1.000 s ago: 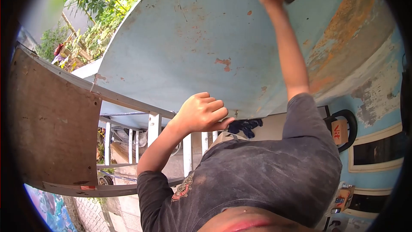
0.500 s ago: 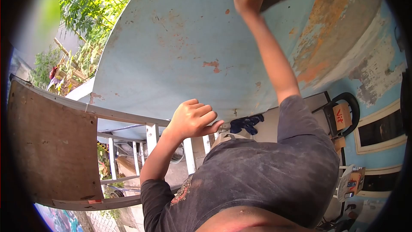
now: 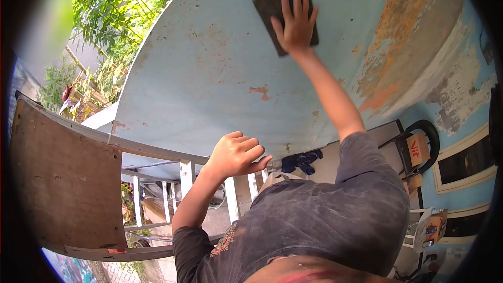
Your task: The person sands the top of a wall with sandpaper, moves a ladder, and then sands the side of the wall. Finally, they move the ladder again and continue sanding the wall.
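Spread flat, my right hand presses a dark rectangular sheet against the light blue wall. The sheet looks like sandpaper, though its surface is hard to make out. Patches of paint have come off the wall, with orange and brown areas at the right. My left hand is a loosely closed fist with the thumb sticking out, just above the metal rail of a ladder-like frame. Nothing shows in its fingers.
A brown board lies on the frame at the left. Dark blue cloth rests below the wall. A cardboard box and a small table with items are at the right. Green plants grow at upper left.
My right hand and the dark sheet have moved down and slightly left on the wall, so more of the sheet shows. My left hand has stayed almost in place.
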Tool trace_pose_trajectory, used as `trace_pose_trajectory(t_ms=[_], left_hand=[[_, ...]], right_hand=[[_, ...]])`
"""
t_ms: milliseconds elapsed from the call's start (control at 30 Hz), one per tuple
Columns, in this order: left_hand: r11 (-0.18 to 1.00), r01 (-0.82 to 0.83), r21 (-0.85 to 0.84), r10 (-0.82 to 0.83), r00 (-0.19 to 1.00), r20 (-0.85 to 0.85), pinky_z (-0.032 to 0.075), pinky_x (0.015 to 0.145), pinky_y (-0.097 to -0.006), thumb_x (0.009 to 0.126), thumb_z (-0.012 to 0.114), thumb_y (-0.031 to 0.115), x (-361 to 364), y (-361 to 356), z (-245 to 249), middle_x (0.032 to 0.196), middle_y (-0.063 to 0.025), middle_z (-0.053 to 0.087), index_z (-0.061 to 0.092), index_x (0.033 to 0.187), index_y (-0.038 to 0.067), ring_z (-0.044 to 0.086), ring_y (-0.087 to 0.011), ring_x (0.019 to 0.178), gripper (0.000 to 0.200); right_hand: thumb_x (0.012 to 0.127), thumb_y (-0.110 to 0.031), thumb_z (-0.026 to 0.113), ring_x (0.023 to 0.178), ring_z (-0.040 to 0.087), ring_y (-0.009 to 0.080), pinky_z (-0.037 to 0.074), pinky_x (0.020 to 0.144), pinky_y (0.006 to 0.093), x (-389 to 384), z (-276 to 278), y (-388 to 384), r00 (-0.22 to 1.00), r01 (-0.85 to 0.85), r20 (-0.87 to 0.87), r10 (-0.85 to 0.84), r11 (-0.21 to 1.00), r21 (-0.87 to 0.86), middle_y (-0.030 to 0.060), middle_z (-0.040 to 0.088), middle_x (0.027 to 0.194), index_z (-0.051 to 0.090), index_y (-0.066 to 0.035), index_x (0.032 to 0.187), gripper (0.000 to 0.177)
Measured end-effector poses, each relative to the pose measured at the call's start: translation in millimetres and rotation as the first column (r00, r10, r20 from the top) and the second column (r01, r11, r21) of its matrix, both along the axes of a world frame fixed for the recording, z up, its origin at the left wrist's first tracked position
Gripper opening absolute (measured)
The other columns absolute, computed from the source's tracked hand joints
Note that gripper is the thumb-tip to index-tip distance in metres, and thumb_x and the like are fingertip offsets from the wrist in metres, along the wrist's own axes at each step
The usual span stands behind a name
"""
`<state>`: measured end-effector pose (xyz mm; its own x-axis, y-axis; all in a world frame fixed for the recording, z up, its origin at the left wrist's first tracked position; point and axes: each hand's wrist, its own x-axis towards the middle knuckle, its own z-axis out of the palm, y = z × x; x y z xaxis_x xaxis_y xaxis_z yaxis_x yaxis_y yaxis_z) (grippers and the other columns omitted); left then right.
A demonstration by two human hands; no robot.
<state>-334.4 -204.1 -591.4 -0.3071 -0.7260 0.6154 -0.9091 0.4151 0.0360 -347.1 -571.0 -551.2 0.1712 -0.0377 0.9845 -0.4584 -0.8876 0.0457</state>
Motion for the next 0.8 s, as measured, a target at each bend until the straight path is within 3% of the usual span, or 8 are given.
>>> trace_pose_trajectory(t_ms=[67,167,300,367,467,567,733,800], left_hand=[[1.0,-0.002,-0.012,0.002,1.0,0.002,0.037,0.051,-0.0308,0.08,0.083,0.023,-0.4,-0.2,2.2,0.059,0.001,0.044,0.047,0.064,0.013,0.049,-0.0162,0.049,0.041],[1.0,-0.006,-0.017,0.006,1.0,0.008,0.037,0.051,-0.0307,0.08,0.083,0.024,-2.2,2.5,5.3,0.058,0.001,0.043,0.047,0.065,0.013,0.048,-0.016,0.049,0.041],[0.999,-0.006,-0.034,0.007,1.0,0.006,0.037,0.051,-0.0306,0.081,0.083,0.024,-4.2,1.2,7.2,0.058,0.0009,0.043,0.047,0.064,0.013,0.048,-0.0159,0.049,0.041],[1.0,-0.005,-0.03,0.005,1.0,0.004,0.037,0.051,-0.0305,0.082,0.082,0.025,-4.8,0.3,2.4,0.058,0.0009,0.043,0.047,0.064,0.014,0.048,-0.016,0.049,0.041],[1.0,0.004,-0.019,-0.004,1.0,0.013,0.037,0.051,-0.0305,0.083,0.082,0.025,-5.4,-0.8,0.1,0.057,0.0009,0.043,0.047,0.064,0.014,0.048,-0.0162,0.049,0.042],[1.0,0.011,-0.006,-0.011,1.0,0.012,0.038,0.051,-0.0306,0.079,0.083,0.022,-5.5,-0.1,-0.6,0.059,0.0009,0.045,0.048,0.065,0.013,0.049,-0.0161,0.05,0.038],[1.0,0.031,-0.004,-0.031,1.0,0.0,0.039,0.051,-0.0307,0.076,0.084,0.019,-6.0,-3.7,0.7,0.06,0.001,0.047,0.05,0.066,0.013,0.051,-0.0159,0.051,0.036],[1.0,0.016,0.001,-0.016,1.0,0.018,0.038,0.051,-0.0306,0.083,0.082,0.026,-8.2,-0.6,3.6,0.058,0.0006,0.043,0.046,0.065,0.014,0.049,-0.0165,0.049,0.042]], right_hand=[[0.099,-0.05,0.057,0.15,0.03,0.0447,0.02,0.113,0.0728,2.1,-62.2,-9.9,1.0,-0.002,0.007,0.002,1.0,0.023,0.0196,0.027,0.168,0.041,-0.014,0.157,0.07],[0.101,-0.049,0.054,0.151,0.027,0.046,0.016,0.114,0.0725,-8.8,-45.0,-18.7,1.0,0.005,-0.007,-0.005,1.0,0.018,0.0217,0.026,0.168,0.04,-0.009,0.157,0.071],[0.099,-0.051,0.055,0.149,0.031,0.0434,0.021,0.114,0.071,-35.4,105.8,-52.8,0.983,0.118,0.144,-0.111,0.992,-0.046,0.0217,0.03,0.165,0.043,-0.007,0.154,0.072],[0.111,-0.042,0.036,0.157,0.017,0.0416,0.013,0.122,0.0649,-44.6,177.5,-74.4,0.926,0.27,0.287,-0.245,0.962,-0.048,0.0195,0.018,0.171,0.028,0.0,0.161,0.065],[0.11,-0.045,0.038,0.156,0.02,0.0416,0.014,0.122,0.0635,-45.0,208.0,-83.2,0.971,0.157,0.2,-0.132,0.981,-0.114,0.0197,0.019,0.171,0.029,-0.004,0.162,0.066],[0.106,-0.051,0.044,0.155,0.023,0.0409,0.017,0.122,0.0626,-25.5,137.8,-29.1,0.982,0.114,0.166,-0.095,0.987,-0.111,0.0186,0.02,0.171,0.029,-0.008,0.162,0.072],[0.097,-0.053,0.057,0.146,0.04,0.0373,0.024,0.114,0.0678,21.1,-95.9,25.0,0.989,-0.046,-0.136,0.052,0.998,0.052,0.016,0.036,0.164,0.052,-0.022,0.152,0.063],[0.097,-0.051,0.058,0.146,0.041,0.036,0.024,0.114,0.0674,17.0,-96.1,19.6,0.988,-0.087,-0.127,0.092,0.995,0.041,0.0137,0.037,0.165,0.052,-0.025,0.152,0.061]])
